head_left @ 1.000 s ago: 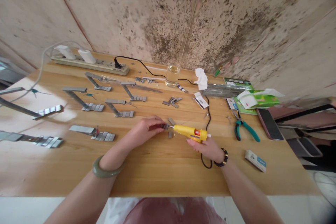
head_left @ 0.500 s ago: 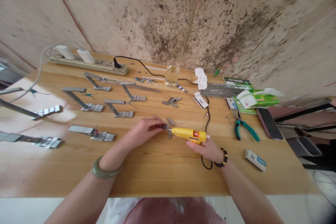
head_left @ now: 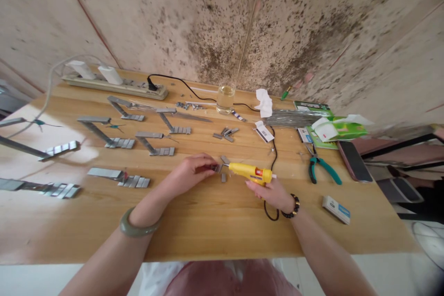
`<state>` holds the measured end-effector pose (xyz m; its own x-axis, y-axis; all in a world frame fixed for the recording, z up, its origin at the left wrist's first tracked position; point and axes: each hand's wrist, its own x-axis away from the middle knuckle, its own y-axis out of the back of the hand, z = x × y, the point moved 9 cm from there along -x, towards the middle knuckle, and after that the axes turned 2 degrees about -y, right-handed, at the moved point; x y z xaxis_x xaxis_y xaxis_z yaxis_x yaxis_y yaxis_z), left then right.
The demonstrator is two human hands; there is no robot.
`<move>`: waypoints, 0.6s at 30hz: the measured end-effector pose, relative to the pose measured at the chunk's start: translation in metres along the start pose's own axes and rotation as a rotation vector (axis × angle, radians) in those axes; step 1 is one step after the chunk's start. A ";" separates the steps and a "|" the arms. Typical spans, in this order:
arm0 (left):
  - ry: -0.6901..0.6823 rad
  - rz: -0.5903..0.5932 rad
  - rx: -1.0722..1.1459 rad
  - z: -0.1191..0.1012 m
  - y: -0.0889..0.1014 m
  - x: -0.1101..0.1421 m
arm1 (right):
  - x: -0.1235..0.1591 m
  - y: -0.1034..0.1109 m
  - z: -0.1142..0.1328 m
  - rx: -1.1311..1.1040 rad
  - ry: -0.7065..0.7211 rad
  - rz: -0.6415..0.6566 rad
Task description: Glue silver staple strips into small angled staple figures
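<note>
My right hand (head_left: 270,190) is closed round the handle of a yellow hot glue gun (head_left: 248,172), whose nozzle points left. A glue stick pokes out of its back end. Between the thumb and fingers of my left hand (head_left: 194,169) is a small grey strip of staples (head_left: 217,168), partly hidden by the fingertips. The nozzle tip is just to the right of this strip; a small gap seems to part them. Two loose staple strips lie close by, one staple strip (head_left: 223,177) below the nozzle and another behind it.
Grey constructions of staple strips (head_left: 120,142) stand at left. At the back are a power strip (head_left: 114,87) and a glass of yellowish liquid (head_left: 225,100). Rightward lie thin wires (head_left: 294,118), pliers (head_left: 321,169), a phone (head_left: 354,161), a tissue pack (head_left: 347,128) and a small box (head_left: 336,209).
The glue gun's nozzle has lifted and drawn back slightly right from the strip in my left hand. My left hand keeps its pinch. The whole view has shifted a little.
</note>
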<state>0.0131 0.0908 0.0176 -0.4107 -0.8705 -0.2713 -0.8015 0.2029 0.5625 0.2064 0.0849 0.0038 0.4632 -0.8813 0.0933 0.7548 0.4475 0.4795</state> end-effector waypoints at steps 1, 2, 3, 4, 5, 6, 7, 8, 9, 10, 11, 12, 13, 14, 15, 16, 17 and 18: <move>0.003 0.000 -0.002 0.000 0.000 0.000 | 0.000 0.000 0.000 -0.004 0.001 -0.003; 0.007 0.002 -0.006 0.001 0.000 0.000 | 0.000 0.000 -0.001 -0.008 0.002 -0.006; 0.011 0.004 -0.009 0.001 0.000 0.000 | 0.000 0.001 -0.001 -0.012 0.004 -0.009; 0.014 0.004 -0.012 0.001 0.000 0.000 | 0.000 0.001 -0.001 -0.014 0.006 -0.008; 0.015 0.003 -0.012 0.002 0.000 0.000 | 0.001 0.000 0.000 -0.016 0.008 -0.004; 0.015 0.001 -0.010 0.002 0.000 0.000 | 0.001 0.000 0.000 -0.015 0.012 0.000; 0.014 -0.002 -0.006 0.002 0.000 0.000 | 0.001 -0.001 0.000 -0.014 0.015 0.006; 0.014 -0.006 -0.003 0.003 0.000 0.000 | 0.001 -0.001 0.001 -0.011 0.021 0.011; 0.014 -0.009 0.001 0.003 0.000 0.000 | 0.001 -0.001 0.002 -0.008 0.027 0.015; 0.016 -0.011 0.005 0.004 0.000 0.000 | 0.001 -0.002 0.002 -0.007 0.034 0.017; 0.018 -0.014 0.011 0.004 0.000 0.000 | 0.001 -0.002 0.003 -0.007 0.041 0.019; 0.021 -0.019 0.016 0.005 0.000 0.001 | 0.001 -0.002 0.003 -0.009 0.045 0.022; 0.023 -0.021 0.019 0.005 0.001 0.001 | 0.001 -0.002 0.004 -0.012 0.047 0.027; 0.024 -0.023 0.021 0.005 0.001 0.001 | 0.001 -0.003 0.004 -0.015 0.048 0.035; 0.023 -0.023 0.019 0.005 0.001 0.001 | 0.001 -0.004 0.004 -0.018 0.046 0.045; 0.022 -0.021 0.016 0.004 0.001 0.001 | 0.002 -0.005 0.003 -0.022 0.041 0.055; 0.022 -0.020 0.012 0.004 0.001 0.001 | 0.002 -0.006 0.003 -0.027 0.036 0.064; 0.024 -0.020 0.010 0.005 0.001 0.001 | 0.002 -0.007 0.003 -0.034 0.032 0.071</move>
<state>0.0099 0.0927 0.0146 -0.3843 -0.8849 -0.2631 -0.8137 0.1900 0.5494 0.2010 0.0793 0.0034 0.5305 -0.8420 0.0983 0.7343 0.5144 0.4429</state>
